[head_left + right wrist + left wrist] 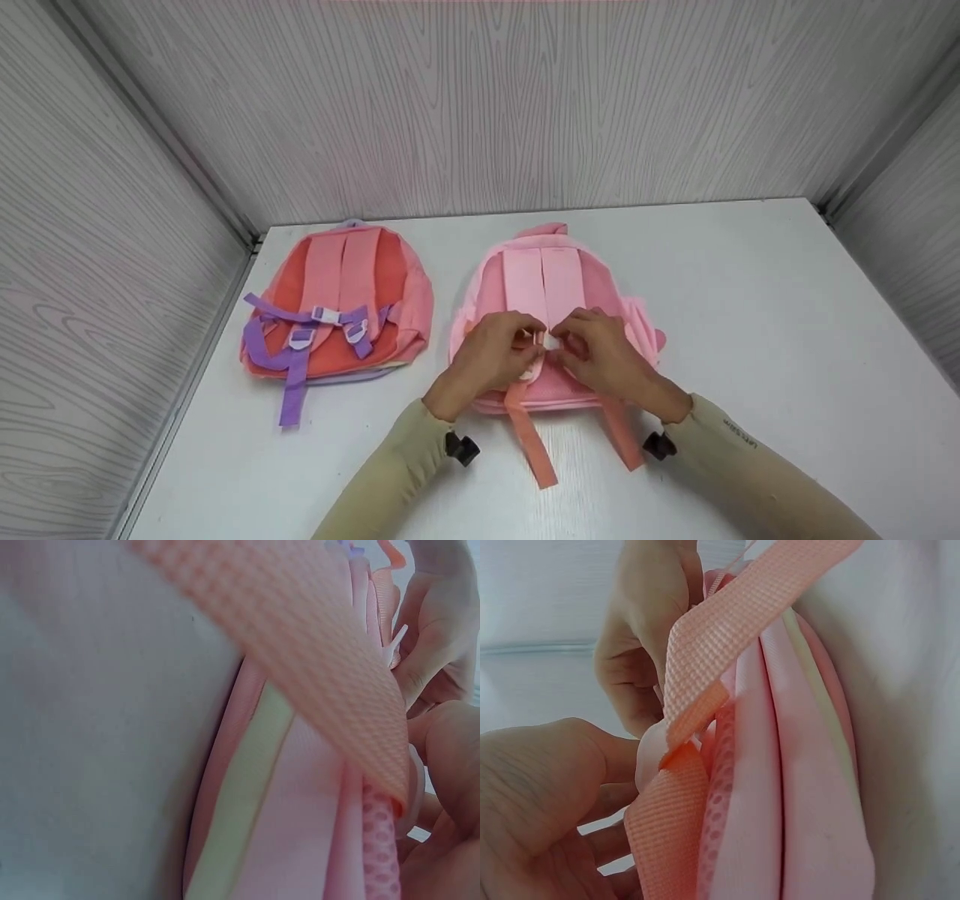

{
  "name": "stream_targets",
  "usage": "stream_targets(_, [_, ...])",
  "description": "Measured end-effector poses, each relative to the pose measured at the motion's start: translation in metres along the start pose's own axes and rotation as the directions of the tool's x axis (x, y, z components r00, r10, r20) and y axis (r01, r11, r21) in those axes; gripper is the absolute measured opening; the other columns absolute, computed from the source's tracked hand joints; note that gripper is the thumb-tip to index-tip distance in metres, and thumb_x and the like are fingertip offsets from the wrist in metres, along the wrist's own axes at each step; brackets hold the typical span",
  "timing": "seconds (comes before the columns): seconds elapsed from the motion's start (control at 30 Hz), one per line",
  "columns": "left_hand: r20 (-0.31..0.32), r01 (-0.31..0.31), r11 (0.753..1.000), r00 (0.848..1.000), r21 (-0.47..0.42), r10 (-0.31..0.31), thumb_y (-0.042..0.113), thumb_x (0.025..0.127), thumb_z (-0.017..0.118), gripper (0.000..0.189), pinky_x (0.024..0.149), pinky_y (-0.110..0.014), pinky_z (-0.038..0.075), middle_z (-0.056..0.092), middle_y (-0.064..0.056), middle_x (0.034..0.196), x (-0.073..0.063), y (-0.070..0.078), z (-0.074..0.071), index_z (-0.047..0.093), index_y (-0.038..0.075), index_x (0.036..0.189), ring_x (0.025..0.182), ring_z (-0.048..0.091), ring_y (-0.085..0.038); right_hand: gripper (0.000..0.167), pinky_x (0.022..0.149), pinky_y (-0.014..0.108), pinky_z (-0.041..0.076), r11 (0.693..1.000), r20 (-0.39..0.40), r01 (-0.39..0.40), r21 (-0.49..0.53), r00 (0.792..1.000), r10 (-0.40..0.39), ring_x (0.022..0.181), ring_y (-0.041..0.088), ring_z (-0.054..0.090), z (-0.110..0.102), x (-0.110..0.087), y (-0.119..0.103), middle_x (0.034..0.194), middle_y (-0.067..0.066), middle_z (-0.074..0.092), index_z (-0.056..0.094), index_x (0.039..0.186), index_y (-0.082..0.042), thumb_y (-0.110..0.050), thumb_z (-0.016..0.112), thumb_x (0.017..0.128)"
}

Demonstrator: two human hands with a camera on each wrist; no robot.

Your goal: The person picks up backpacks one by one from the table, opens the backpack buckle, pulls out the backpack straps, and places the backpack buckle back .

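A light pink backpack (pixel 525 277) lies with its shoulder straps facing up, and both hands meet over the middle of its back. My left hand (pixel 491 352) pinches one side of a small white buckle (pixel 551 342) between thumb and forefinger. From the other side, my right hand (pixel 604 352) pinches the buckle with its thumb and fingertips. The fingers hide most of the buckle. Two orange webbing tails (pixel 534 442) hang past the bag's lower edge onto the table. In the right wrist view an orange strap (pixel 315 675) crosses in front of the bag's side.
Left of the pink bag lies a coral backpack (pixel 390 322) with purple straps (pixel 296 390) and white buckles (pixel 301 339), also back side up. Both bags rest on a white table (pixel 757 315). Grey wood-grain panels (pixel 510 105) rise behind and at both sides.
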State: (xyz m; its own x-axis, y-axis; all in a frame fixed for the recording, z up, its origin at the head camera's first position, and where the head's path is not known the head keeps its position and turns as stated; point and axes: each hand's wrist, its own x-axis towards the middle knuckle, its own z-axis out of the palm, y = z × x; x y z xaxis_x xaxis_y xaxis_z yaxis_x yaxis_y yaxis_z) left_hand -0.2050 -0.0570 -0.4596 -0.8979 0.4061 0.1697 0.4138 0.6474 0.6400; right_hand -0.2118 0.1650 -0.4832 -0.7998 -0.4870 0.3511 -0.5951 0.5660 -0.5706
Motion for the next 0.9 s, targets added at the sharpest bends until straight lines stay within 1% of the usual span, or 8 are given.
stream_targets(0.23, [-0.052, -0.037, 0.998, 0.998, -0.058, 0.034, 0.013, 0.097, 0.079, 0.023, 0.086, -0.032, 0.059, 0.077, -0.005, 0.108, -0.0011, -0.003, 0.0, 0.079, 0.008, 0.119, 0.093, 0.07, -0.015, 0.019, 0.079, 0.035, 0.041, 0.999, -0.003, -0.022, 0.049, 1.0, 0.022, 0.088, 0.021, 0.052, -0.0023, -0.0003, -0.0025, 0.095, 0.003, 0.065, 0.075, 0.111, -0.01, -0.005, 0.079, 0.093])
stream_targets(0.33, [-0.065, -0.051, 0.995, 0.997, -0.085, 0.045, 0.012, 0.097, 0.079, 0.023, 0.087, -0.033, 0.06, 0.078, -0.006, 0.11, -0.0017, -0.0045, 0.0001, 0.079, 0.007, 0.12, 0.094, 0.072, -0.016, 0.02, 0.079, 0.036, 0.041, 0.999, -0.001, -0.025, 0.049, 1.0, 0.025, 0.088, 0.023, 0.052, -0.003, 0.0001, -0.002, 0.095, 0.004, 0.065, 0.075, 0.112, -0.01, -0.005, 0.079, 0.093])
stream_targets(0.5, [-0.081, -0.061, 0.992, 0.995, -0.114, 0.052, 0.011, 0.097, 0.078, 0.023, 0.086, -0.034, 0.061, 0.078, -0.007, 0.11, -0.0029, -0.0065, 0.0005, 0.079, 0.006, 0.12, 0.092, 0.072, -0.017, 0.021, 0.079, 0.036, 0.04, 0.999, -0.008, -0.012, 0.041, 1.0, 0.012, 0.087, 0.021, 0.052, -0.0034, 0.0005, -0.0021, 0.094, 0.002, 0.064, 0.074, 0.113, -0.01, -0.005, 0.08, 0.093])
stream_targets(0.67, [-0.081, -0.046, 0.986, 0.996, -0.162, 0.033, 0.011, 0.097, 0.079, 0.024, 0.086, -0.034, 0.061, 0.078, -0.007, 0.111, -0.0041, -0.0072, 0.0005, 0.078, 0.006, 0.121, 0.091, 0.071, -0.017, 0.021, 0.084, 0.041, 0.034, 0.999, -0.028, 0.009, 0.035, 1.0, -0.008, 0.088, 0.022, 0.051, -0.0042, 0.0003, -0.0052, 0.093, 0.003, 0.061, 0.073, 0.112, -0.009, -0.003, 0.08, 0.093])
stream_targets(0.77, [-0.068, -0.03, 0.982, 0.998, -0.186, 0.018, 0.012, 0.097, 0.08, 0.026, 0.087, -0.034, 0.061, 0.078, -0.007, 0.113, -0.0047, -0.0076, 0.0012, 0.078, 0.006, 0.122, 0.092, 0.07, -0.017, 0.021, 0.087, 0.044, 0.032, 0.999, -0.04, 0.025, 0.021, 0.999, -0.024, 0.09, 0.023, 0.052, -0.0045, -0.0004, -0.0062, 0.097, 0.004, 0.064, 0.073, 0.112, -0.008, -0.001, 0.079, 0.093])
stream_targets(0.9, [-0.065, -0.024, 0.981, 0.998, -0.194, 0.011, 0.013, 0.096, 0.08, 0.027, 0.088, -0.033, 0.061, 0.078, -0.007, 0.114, -0.0047, -0.0084, 0.0021, 0.078, 0.006, 0.122, 0.093, 0.07, -0.017, 0.02, 0.09, 0.045, 0.032, 0.999, -0.044, 0.032, 0.01, 0.999, -0.031, 0.093, 0.023, 0.053, -0.0049, -0.0007, -0.0066, 0.103, 0.005, 0.066, 0.072, 0.113, -0.009, -0.002, 0.078, 0.095])
